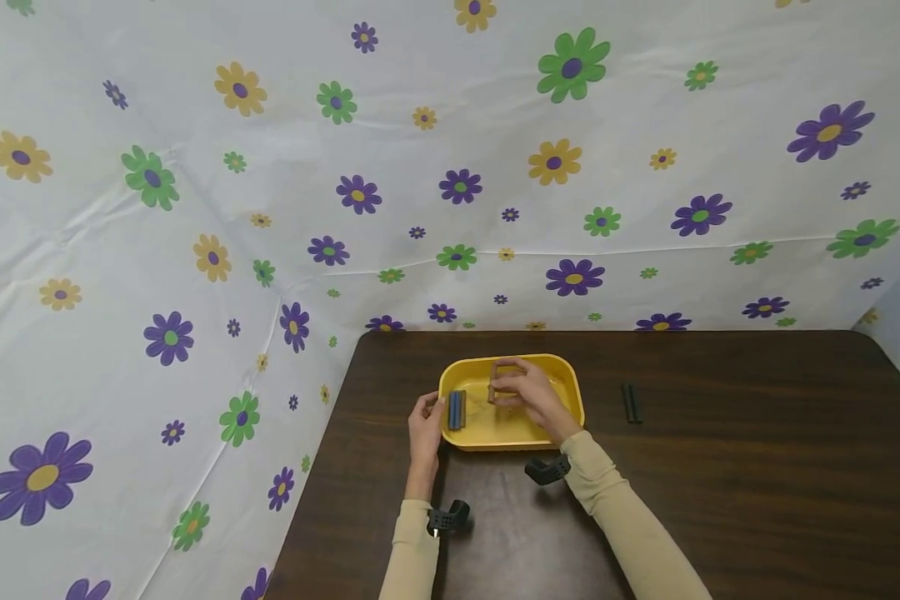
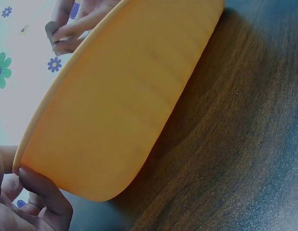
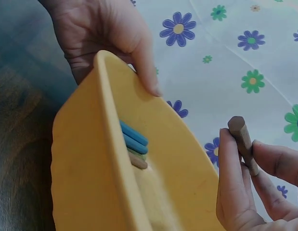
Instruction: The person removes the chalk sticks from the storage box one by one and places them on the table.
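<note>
Beige sleeves [image 1: 630,521] nearest the head camera, on the near side of the yellow plastic tub [image 1: 498,445]. At the tub's left end, bent over the rim and gripping it with thumb and fingers: the left hand [image 1: 425,429]. Over the tub's interior, pinched nearly closed on one flat-sided brown stick [image 3: 244,144] between thumb and fingertips: the right hand [image 1: 532,393]. Held above the tub's rim, judging by the left wrist view; running near to far in the head view, though hard to tell how steeply tilted. Left of that grip, beside the tub's left wall: two blue sticks [image 3: 135,144], then a greenish stick [image 3: 138,154], partly hidden, and a second brown stick [image 3: 138,161]. Ranged side by side, with long axes near to far, across the tub's length. Likely to matter most: the sideways gap from held stick to row, leftward and down from the right hand. Close to the left hand too, but across the wall. Tight at the tub's left end; roomier rightward, with yellow floor showing. Beyond the tub's right wall, on the wood-grain tabletop [image 1: 757,467] and nearer the right hand: two dark green sticks [image 1: 633,403], paired.
</note>
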`<state>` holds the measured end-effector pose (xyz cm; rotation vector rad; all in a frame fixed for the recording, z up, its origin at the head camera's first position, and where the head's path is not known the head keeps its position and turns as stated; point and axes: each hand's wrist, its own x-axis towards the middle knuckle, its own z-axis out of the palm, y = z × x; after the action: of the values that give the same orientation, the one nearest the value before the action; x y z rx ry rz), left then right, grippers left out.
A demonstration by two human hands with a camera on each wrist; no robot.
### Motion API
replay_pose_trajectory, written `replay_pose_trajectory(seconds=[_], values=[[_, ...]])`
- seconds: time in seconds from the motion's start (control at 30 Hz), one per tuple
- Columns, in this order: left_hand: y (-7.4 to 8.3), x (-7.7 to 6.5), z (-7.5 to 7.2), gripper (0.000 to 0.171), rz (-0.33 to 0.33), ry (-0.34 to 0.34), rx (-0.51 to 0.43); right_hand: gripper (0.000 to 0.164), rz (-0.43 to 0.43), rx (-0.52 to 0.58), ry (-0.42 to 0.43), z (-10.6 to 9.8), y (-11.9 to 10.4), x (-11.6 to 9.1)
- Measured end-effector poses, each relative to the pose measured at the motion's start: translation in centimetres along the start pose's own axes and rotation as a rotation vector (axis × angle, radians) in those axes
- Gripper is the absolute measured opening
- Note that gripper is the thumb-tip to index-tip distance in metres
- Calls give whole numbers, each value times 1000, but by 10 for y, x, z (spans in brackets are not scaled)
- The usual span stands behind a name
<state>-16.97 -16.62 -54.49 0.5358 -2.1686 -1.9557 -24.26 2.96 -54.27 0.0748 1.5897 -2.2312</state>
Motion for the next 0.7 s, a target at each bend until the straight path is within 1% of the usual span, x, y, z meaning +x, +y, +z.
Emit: replay_pose_trajectory(seconds=[0.07,0.13,0.2,0.33,0.5,0.6,0.7], values=[[13,-8,-2,30,1,-13,-2,50,-3,6,-5,-2,-3,-3],[21,-13,-3,30,7,-16,-5,50,-4,11,-5,-5,-6,-5],[21,-14,-2,30,13,-14,-9,50,-2,20,-13,-7,-8,-6],[20,-13,-2,30,2,-18,-13,50,0,35,-11,-12,-12,-7],[19,-13,-3,30,-4,-29,-9,48,-19,65,-3,-19,-18,-11],[17,-11,-3,30,-2,-29,-13,50,-27,83,-6,-24,-21,-12],[11,-7,-1,29,0,-16,-24,53,-30,88,-12,-30,-23,-14]])
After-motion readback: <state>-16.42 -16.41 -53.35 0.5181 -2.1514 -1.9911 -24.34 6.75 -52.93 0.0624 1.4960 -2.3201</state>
